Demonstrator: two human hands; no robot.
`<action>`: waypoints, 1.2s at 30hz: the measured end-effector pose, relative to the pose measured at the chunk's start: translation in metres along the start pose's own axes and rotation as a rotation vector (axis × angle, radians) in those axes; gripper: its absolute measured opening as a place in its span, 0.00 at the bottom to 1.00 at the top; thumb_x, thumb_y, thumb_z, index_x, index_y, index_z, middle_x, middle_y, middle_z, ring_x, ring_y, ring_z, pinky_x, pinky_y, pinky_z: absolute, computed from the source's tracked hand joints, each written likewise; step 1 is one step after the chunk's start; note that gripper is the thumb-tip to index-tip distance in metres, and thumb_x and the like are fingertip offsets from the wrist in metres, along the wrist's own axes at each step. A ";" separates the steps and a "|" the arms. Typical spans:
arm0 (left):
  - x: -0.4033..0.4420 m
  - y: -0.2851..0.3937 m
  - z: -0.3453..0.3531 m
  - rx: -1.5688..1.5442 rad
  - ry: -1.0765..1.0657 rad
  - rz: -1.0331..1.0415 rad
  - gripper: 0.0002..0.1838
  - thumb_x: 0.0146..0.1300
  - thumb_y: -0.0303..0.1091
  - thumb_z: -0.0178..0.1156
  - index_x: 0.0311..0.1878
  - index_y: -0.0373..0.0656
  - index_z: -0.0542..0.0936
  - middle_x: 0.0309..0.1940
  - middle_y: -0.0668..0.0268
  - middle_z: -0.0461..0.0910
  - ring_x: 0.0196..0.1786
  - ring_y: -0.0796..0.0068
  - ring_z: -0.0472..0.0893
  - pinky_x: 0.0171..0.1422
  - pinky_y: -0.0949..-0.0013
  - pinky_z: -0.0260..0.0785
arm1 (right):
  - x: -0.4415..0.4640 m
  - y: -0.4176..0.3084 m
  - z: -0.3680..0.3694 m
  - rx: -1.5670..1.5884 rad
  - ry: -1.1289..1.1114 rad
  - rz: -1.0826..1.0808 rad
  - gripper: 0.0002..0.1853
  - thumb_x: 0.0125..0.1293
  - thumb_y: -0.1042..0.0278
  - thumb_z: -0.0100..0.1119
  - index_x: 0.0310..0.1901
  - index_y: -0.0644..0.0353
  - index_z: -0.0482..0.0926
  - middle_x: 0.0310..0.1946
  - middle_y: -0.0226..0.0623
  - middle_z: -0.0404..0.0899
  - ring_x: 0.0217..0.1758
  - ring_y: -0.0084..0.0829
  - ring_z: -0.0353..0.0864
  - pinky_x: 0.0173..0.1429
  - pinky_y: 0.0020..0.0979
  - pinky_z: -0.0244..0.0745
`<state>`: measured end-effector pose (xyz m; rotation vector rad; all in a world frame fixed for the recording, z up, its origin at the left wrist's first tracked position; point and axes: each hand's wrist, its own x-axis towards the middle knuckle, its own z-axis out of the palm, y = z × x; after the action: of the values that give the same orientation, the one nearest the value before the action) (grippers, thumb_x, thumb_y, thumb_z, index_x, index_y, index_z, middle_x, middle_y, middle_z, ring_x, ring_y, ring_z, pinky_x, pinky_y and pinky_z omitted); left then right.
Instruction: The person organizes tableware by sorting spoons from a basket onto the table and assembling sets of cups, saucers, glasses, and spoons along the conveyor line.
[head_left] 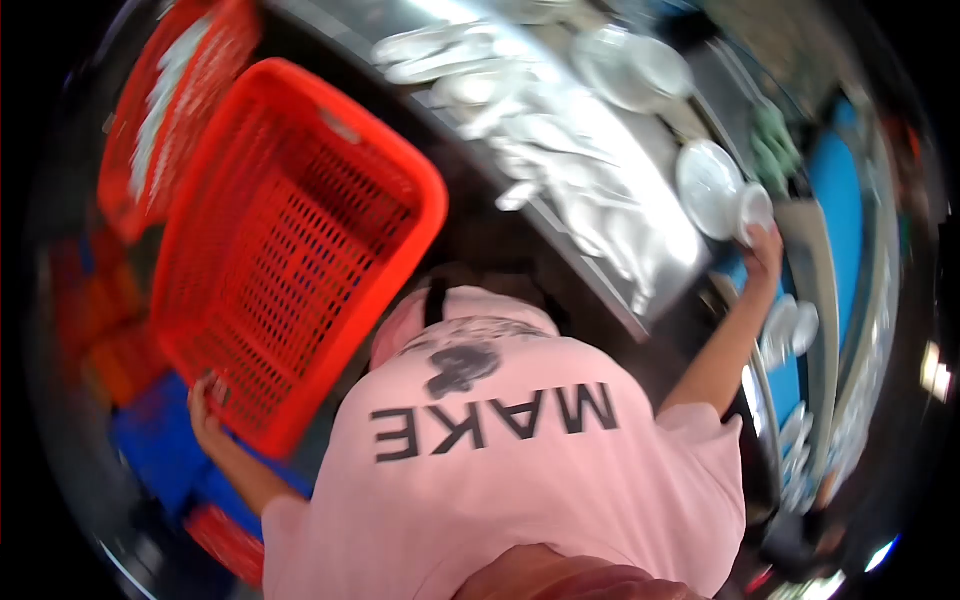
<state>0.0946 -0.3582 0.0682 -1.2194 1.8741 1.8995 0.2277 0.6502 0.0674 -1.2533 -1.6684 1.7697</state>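
At left, the left hand (208, 408) grips a red plastic basket (285, 245) by its edge, probably to keep it steady. At right, the right hand (763, 253) holds a small white bowl (756, 206) near a white dish (706, 186); white spoons (575, 170) crowd the steel counter (672, 235), upper centre.

The person wears a pale pink, short-sleeved cloth T-shirt (530, 490). Black block capitals (520, 418) across its front read "MAKE", beside a blurred dark grey printed motif (463, 370) nearer the hem.
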 end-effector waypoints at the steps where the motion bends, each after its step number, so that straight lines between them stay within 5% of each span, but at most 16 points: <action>1: -0.015 -0.014 -0.012 -0.003 0.066 0.029 0.16 0.51 0.29 0.58 0.44 0.35 0.73 0.37 0.59 0.77 0.39 0.66 0.78 0.44 0.66 0.74 | 0.012 0.007 0.000 0.059 -0.098 0.000 0.27 0.44 0.75 0.59 0.51 0.62 0.70 0.42 0.39 0.74 0.41 0.36 0.77 0.40 0.37 0.77; 4: -0.077 -0.066 -0.059 -0.101 0.297 0.042 0.13 0.50 0.31 0.59 0.39 0.36 0.75 0.32 0.59 0.77 0.33 0.66 0.78 0.40 0.65 0.76 | 0.013 0.004 0.009 -0.079 -0.100 -0.019 0.21 0.57 0.66 0.56 0.52 0.64 0.70 0.47 0.44 0.73 0.46 0.38 0.76 0.46 0.38 0.74; 7: -0.114 -0.146 -0.120 -0.424 0.505 -0.075 0.10 0.50 0.29 0.58 0.36 0.36 0.74 0.34 0.57 0.77 0.35 0.61 0.79 0.42 0.61 0.76 | -0.033 -0.009 0.041 -0.476 0.339 -0.402 0.21 0.63 0.53 0.48 0.49 0.62 0.73 0.45 0.44 0.76 0.40 0.43 0.78 0.41 0.34 0.76; 10: -0.149 -0.223 -0.121 -0.754 0.648 -0.081 0.12 0.52 0.25 0.55 0.41 0.37 0.72 0.34 0.54 0.77 0.40 0.56 0.79 0.46 0.53 0.74 | -0.063 -0.012 0.080 -0.809 0.398 -0.741 0.23 0.62 0.51 0.49 0.52 0.59 0.70 0.48 0.42 0.73 0.44 0.41 0.75 0.44 0.35 0.73; 12: -0.136 -0.296 -0.130 -0.871 0.608 0.142 0.15 0.50 0.24 0.54 0.44 0.38 0.71 0.33 0.54 0.77 0.39 0.57 0.78 0.44 0.51 0.74 | -0.066 -0.011 0.100 -0.968 0.396 -0.848 0.24 0.61 0.49 0.50 0.53 0.57 0.68 0.50 0.41 0.70 0.46 0.40 0.73 0.46 0.35 0.72; 14: -0.102 -0.260 -0.070 -0.863 0.841 0.352 0.15 0.48 0.25 0.55 0.42 0.37 0.75 0.35 0.52 0.78 0.38 0.56 0.79 0.44 0.52 0.73 | -0.065 -0.015 0.101 -1.146 0.441 -0.856 0.25 0.60 0.48 0.50 0.55 0.54 0.67 0.52 0.41 0.68 0.49 0.39 0.72 0.48 0.36 0.70; 16: -0.083 -0.266 -0.071 0.407 1.138 0.398 0.13 0.47 0.26 0.55 0.38 0.37 0.78 0.36 0.50 0.78 0.39 0.54 0.78 0.47 0.55 0.72 | -0.072 -0.017 0.086 -1.361 0.567 -0.755 0.27 0.59 0.47 0.51 0.57 0.52 0.65 0.55 0.40 0.66 0.52 0.38 0.70 0.51 0.36 0.69; 18: -0.045 -0.271 -0.085 1.012 1.099 0.237 0.13 0.47 0.28 0.54 0.37 0.37 0.80 0.40 0.48 0.77 0.44 0.55 0.76 0.51 0.59 0.69 | -0.081 -0.020 0.070 -1.574 0.727 -0.604 0.29 0.59 0.45 0.51 0.58 0.50 0.63 0.57 0.39 0.64 0.54 0.38 0.68 0.53 0.36 0.67; 20: -0.017 -0.263 -0.091 0.217 1.107 0.113 0.15 0.51 0.31 0.51 0.42 0.36 0.76 0.44 0.47 0.74 0.47 0.54 0.75 0.53 0.58 0.69 | -0.095 -0.019 0.054 -1.773 0.868 -0.392 0.31 0.58 0.44 0.52 0.60 0.47 0.61 0.59 0.38 0.62 0.57 0.37 0.67 0.55 0.37 0.66; 21: -0.004 -0.241 -0.092 -0.805 1.097 0.232 0.16 0.53 0.33 0.50 0.44 0.35 0.74 0.46 0.47 0.73 0.48 0.53 0.74 0.54 0.57 0.69 | -0.105 -0.017 0.047 -1.879 0.918 -0.258 0.32 0.57 0.43 0.52 0.61 0.46 0.60 0.60 0.37 0.61 0.58 0.36 0.66 0.56 0.37 0.65; 24: 0.043 -0.145 -0.062 -1.313 0.899 0.486 0.21 0.59 0.38 0.47 0.52 0.34 0.67 0.52 0.46 0.68 0.52 0.52 0.72 0.56 0.56 0.69 | -0.130 -0.014 0.027 -2.060 0.992 -0.023 0.35 0.56 0.41 0.53 0.63 0.43 0.57 0.63 0.36 0.58 0.62 0.35 0.63 0.59 0.37 0.63; 28: 0.065 0.061 0.088 -0.609 0.428 0.814 0.20 0.59 0.34 0.53 0.53 0.33 0.68 0.42 0.54 0.76 0.46 0.58 0.76 0.53 0.62 0.70 | -0.103 0.013 -0.039 -1.876 1.037 -0.433 0.37 0.52 0.40 0.57 0.62 0.43 0.60 0.62 0.38 0.61 0.62 0.39 0.63 0.61 0.38 0.62; 30: 0.081 0.144 0.163 -0.246 0.259 0.939 0.19 0.59 0.35 0.54 0.50 0.33 0.70 0.39 0.57 0.77 0.41 0.62 0.77 0.48 0.66 0.70 | -0.084 0.025 -0.078 -1.674 0.942 -1.089 0.35 0.50 0.42 0.59 0.58 0.51 0.67 0.56 0.38 0.68 0.59 0.40 0.66 0.60 0.40 0.62; 33: 0.137 0.233 0.254 0.762 0.333 1.325 0.17 0.58 0.31 0.53 0.48 0.31 0.73 0.40 0.55 0.77 0.40 0.64 0.77 0.46 0.68 0.68 | -0.103 0.030 -0.064 -1.754 0.969 -0.924 0.33 0.49 0.43 0.61 0.55 0.51 0.71 0.54 0.38 0.71 0.58 0.42 0.66 0.60 0.43 0.59; 34: 0.178 0.256 0.269 0.836 0.211 1.395 0.19 0.58 0.33 0.54 0.51 0.32 0.71 0.44 0.53 0.76 0.46 0.63 0.76 0.51 0.68 0.66 | -0.078 0.068 -0.107 -1.797 1.060 -0.739 0.31 0.49 0.45 0.61 0.54 0.51 0.72 0.54 0.39 0.70 0.59 0.44 0.65 0.61 0.45 0.58; 36: 0.188 0.292 0.312 0.984 0.000 1.438 0.25 0.59 0.37 0.56 0.56 0.32 0.68 0.50 0.50 0.73 0.53 0.59 0.73 0.59 0.66 0.63 | -0.113 0.029 -0.061 -1.589 0.962 -0.842 0.31 0.45 0.57 0.64 0.55 0.47 0.71 0.56 0.43 0.69 0.60 0.44 0.64 0.63 0.43 0.56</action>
<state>-0.3424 -0.1997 0.1104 0.6319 3.3298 0.7217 0.3430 0.5899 0.0840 -1.1135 -2.1827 -0.8507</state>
